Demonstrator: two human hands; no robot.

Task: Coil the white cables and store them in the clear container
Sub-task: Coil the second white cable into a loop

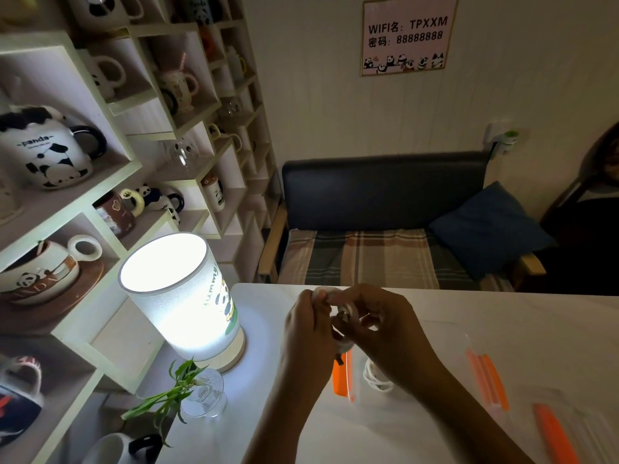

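Left hand (306, 324) and right hand (385, 324) are holding a coiled white cable (345, 311) above the tabletop (284, 406), fingers pinching the loops. A 2nd white cable (375, 378) is lying inside the clear container (469, 339) w/ orange clips, just below the hands.

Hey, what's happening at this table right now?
A person is winding a white cable between both hands above a white table. The left hand and the right hand each pinch part of the coil, held in the air over a clear container with orange latches. Another white cable already lies coiled inside the container. A lit lamp stands to the left, beside a small glass vase with a green plant.
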